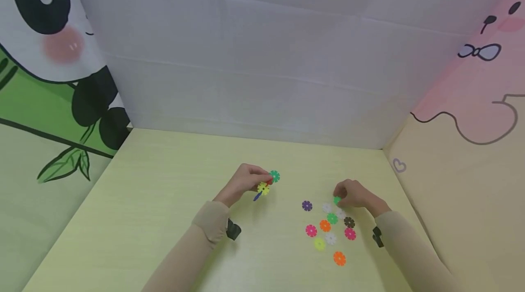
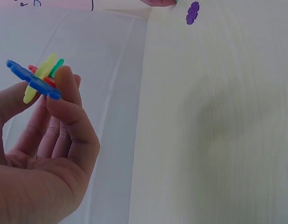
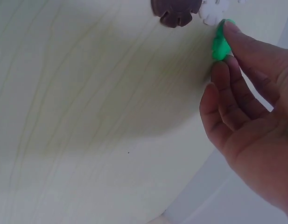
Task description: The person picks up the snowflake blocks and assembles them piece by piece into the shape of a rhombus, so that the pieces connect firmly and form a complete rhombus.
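My left hand (image 1: 247, 180) pinches a small cluster of joined snowflake discs above the table. In the left wrist view the cluster shows a blue disc (image 2: 33, 79), a yellow disc (image 2: 29, 94), a green disc (image 2: 57, 68) and some red, partly hidden by the fingers. Over at the right, my right hand (image 1: 353, 193) pinches a green snowflake disc (image 3: 221, 43) between thumb and fingertips, just beyond the loose discs. Closest to that hand lie white discs (image 3: 214, 11) and a dark brown disc (image 3: 175, 10).
Several loose discs lie on the pale table (image 1: 172, 219), among them a purple disc (image 1: 307, 206), a pink disc (image 1: 311, 230), and an orange disc (image 1: 339, 258) nearest the front. A white back wall (image 1: 262, 78) and printed side walls enclose the table.
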Tool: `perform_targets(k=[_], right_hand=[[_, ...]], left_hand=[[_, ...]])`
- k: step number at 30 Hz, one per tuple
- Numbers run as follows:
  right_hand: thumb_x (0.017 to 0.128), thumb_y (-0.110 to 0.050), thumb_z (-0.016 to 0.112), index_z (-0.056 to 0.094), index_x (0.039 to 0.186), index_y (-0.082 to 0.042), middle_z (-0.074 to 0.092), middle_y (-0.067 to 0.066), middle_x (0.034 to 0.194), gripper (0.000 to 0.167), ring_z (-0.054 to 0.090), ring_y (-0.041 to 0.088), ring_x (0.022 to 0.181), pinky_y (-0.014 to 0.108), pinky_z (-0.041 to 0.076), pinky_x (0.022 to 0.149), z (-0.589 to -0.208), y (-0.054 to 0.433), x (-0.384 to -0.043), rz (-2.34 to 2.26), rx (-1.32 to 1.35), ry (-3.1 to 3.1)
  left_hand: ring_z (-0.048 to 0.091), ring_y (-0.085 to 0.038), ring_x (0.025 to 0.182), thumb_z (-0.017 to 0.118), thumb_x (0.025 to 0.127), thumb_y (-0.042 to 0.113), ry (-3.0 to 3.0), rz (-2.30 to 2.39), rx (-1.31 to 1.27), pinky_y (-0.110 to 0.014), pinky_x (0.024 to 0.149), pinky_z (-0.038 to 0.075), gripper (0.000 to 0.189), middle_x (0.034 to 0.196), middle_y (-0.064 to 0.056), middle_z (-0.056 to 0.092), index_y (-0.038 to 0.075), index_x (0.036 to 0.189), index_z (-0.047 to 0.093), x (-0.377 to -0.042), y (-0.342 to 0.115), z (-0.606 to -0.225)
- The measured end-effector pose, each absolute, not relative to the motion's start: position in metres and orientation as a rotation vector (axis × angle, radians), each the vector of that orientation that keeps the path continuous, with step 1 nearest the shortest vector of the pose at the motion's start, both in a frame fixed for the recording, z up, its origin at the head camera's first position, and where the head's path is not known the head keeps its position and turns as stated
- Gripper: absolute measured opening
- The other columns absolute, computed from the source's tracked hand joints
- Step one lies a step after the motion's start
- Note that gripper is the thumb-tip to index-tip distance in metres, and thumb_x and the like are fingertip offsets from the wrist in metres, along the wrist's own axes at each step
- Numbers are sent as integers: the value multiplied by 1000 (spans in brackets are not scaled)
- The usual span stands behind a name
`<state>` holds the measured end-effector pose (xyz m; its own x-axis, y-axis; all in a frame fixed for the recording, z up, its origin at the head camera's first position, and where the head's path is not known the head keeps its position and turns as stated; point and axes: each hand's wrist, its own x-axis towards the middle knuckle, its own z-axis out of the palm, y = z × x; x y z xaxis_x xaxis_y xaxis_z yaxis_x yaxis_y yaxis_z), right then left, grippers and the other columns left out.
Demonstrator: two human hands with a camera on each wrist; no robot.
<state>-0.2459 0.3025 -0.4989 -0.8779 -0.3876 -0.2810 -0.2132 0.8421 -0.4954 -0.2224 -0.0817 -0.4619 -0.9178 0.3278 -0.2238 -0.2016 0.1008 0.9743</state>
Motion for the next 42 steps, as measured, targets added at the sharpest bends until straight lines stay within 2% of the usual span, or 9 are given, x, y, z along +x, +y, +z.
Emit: perform_targets(k=[6,12,19,27,36,42], right_hand=[[75,-6,80,68,93,-7,60,1,86,22,55,20,81,37,49,74,-498,306,-246,-672,-415,2660],[78,-5,77,69,83,-8,63,1,81,10,57,19,79,38,49,70,-494,308,-246,-742,-442,2682],[83,0,70,73,89,-8,67,2,87,10,60,22,83,42,51,73,-482,301,-255,-773,-516,2697],[87,-8,70,72,100,-4,69,4,96,14,63,19,84,37,52,73,-463,275,-256,-893,-636,2744],[87,-10,71,73,95,-11,69,-3,91,8,63,14,80,33,52,73,-445,241,-251,-1026,-732,2746],[87,-13,71,72,91,-11,68,-5,86,4,65,17,79,34,53,72,-441,223,-247,-1103,-736,2738]], left_hand=[[66,-18,74,73,86,21,2003,1877,124,-33,68,53,21,89,-9,71,3,95,73,-222,-81,-462],[66,-17,73,73,86,21,2012,1883,114,-32,67,53,20,88,-10,71,3,94,73,-221,-80,-461],[64,-18,73,73,86,21,2034,1889,112,-32,66,53,19,87,-8,70,3,93,74,-223,-80,-460],[64,-21,74,72,87,18,2029,1894,114,-32,66,52,17,87,-9,70,2,93,74,-222,-80,-457],[65,-18,72,72,87,18,2015,1895,130,-30,64,53,18,87,-10,71,1,94,73,-221,-80,-457],[65,-18,73,72,86,18,2011,1892,125,-32,66,53,18,88,-10,71,2,94,73,-219,-80,-457]])
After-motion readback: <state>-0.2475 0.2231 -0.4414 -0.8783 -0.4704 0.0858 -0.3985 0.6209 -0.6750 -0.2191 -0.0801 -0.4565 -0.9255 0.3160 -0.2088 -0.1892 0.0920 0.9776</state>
